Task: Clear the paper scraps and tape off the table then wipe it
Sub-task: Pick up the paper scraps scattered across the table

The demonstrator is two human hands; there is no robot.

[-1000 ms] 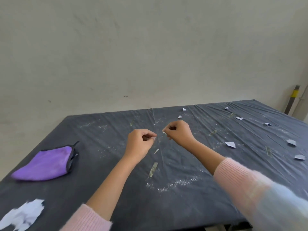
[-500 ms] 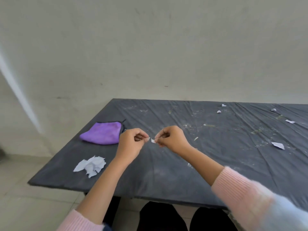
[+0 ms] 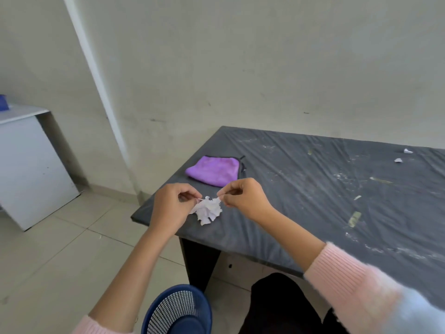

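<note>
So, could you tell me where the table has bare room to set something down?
Widest free patch of the table: between the right hand, the purple cloth and the tape strips. A narrower one runs behind the cloth. The near left corner is crowded: scrap pile, left hand and right hand pinching a small bit.

The paper pile [image 3: 208, 210] lies on the table [image 3: 301, 213] corner, cloth [image 3: 213, 171] behind it.

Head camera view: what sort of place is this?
Probably a plain workroom or office, not a home kitchen: a dark, plastic-covered table stands against a bare wall, on a tiled floor, with a blue mesh wastebasket beside it.
</note>
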